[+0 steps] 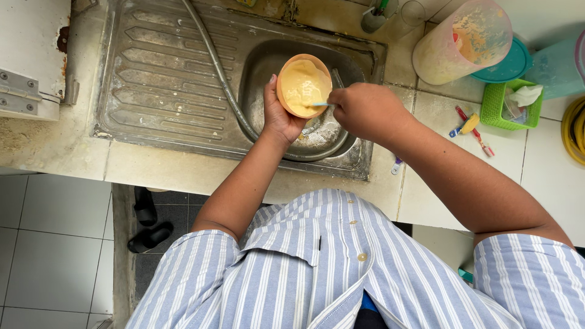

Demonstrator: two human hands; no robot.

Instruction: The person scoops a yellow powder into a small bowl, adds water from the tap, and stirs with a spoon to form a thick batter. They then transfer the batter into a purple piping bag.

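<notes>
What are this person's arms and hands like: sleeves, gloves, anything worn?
Both arms are bare from the elbow down. The left hand and right hand have no gloves, rings or watch in view. Short sleeves belong to a blue-and-white striped, buttoned shirt.

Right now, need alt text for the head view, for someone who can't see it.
Seen from above, a person's left hand holds a small orange bowl of pale yellow batter over a steel sink, while the right hand stirs it with a light blue utensil. A hose runs across the draining board, and a batter-smeared plastic jug stands on the tiled counter at right.
</notes>
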